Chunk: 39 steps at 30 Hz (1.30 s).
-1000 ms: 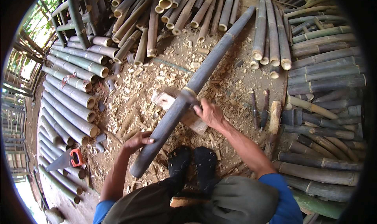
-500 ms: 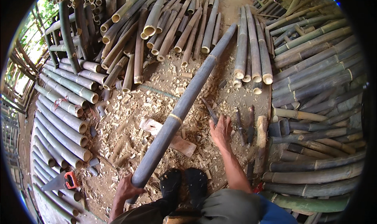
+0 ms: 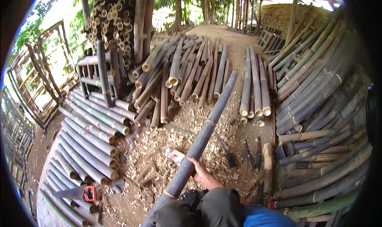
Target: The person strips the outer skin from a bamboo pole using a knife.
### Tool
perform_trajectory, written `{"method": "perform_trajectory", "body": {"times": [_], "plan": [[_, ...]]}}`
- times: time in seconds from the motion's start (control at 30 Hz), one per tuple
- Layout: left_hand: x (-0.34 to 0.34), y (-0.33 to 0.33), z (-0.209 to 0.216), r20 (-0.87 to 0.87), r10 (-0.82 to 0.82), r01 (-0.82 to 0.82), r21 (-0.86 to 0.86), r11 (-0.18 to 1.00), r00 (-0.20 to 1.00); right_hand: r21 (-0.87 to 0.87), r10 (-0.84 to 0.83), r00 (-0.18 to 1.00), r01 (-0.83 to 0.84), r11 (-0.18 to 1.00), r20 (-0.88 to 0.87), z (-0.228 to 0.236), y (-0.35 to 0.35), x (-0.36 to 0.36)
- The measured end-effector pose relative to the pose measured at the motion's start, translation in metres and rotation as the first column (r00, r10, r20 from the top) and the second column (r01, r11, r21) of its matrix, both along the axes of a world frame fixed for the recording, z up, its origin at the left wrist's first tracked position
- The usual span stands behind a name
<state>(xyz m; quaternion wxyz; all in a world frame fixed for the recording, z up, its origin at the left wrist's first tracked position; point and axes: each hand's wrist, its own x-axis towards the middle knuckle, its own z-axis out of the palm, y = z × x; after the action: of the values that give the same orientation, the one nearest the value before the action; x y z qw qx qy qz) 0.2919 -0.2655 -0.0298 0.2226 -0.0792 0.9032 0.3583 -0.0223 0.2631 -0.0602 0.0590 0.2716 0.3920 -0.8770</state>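
Note:
A long dark bamboo pole (image 3: 191, 152) slants across the middle, its far tip beyond the wood chips and its near end running down past my knee. My right hand (image 3: 202, 173) is closed around the pole, thumb along its upper side and the other fingers mostly hidden beneath. My left hand is out of sight. Under the pole lies a pale wooden block (image 3: 174, 155), partly covered. Just right of the pole, a dark-handled blade (image 3: 227, 152) rests on the chips, touched by neither hand.
More tools (image 3: 258, 151) lie beside a short log (image 3: 267, 167) on the right. A handsaw with an orange handle (image 3: 90, 193) sits on bamboo poles (image 3: 85, 153) at the left. Cut poles (image 3: 175, 74) are heaped ahead, and stacked poles (image 3: 314, 96) line the right side.
My right hand has left the blade on the ground and gripped the pole. The pole's near end has come toward me. My left hand has dropped out of view, and the view has tilted up.

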Motion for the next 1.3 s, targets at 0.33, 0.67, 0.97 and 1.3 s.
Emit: {"method": "perform_trajectory", "body": {"times": [0.33, 0.67, 0.97, 1.3], "plan": [[-0.134, 0.109, -0.049, -0.534, -0.172, 0.129, -0.117, 0.985, 0.828, 0.257, 0.061, 0.839, 0.096, 0.962, -0.540, 0.235, 0.012, -0.070], [-0.359, 0.213, 0.060, -0.888, -0.119, 0.364, 0.058, 0.930, 0.444, 0.399, 0.077, 0.461, 0.659, 0.637, -0.884, 0.512, 0.067, -0.121], [-0.376, 0.319, 0.352, -0.800, 0.138, 0.512, 0.495, 0.702, 0.584, 0.555, 0.299, 0.472, 0.758, 0.343, -0.829, 0.577, 0.092, -0.132], [-0.450, 0.422, 0.354, -0.774, 0.032, 0.584, 0.504, 0.636, 0.633, 0.503, 0.463, 0.368, 0.838, 0.209, -0.806, 0.448, 0.098, -0.147]]}}
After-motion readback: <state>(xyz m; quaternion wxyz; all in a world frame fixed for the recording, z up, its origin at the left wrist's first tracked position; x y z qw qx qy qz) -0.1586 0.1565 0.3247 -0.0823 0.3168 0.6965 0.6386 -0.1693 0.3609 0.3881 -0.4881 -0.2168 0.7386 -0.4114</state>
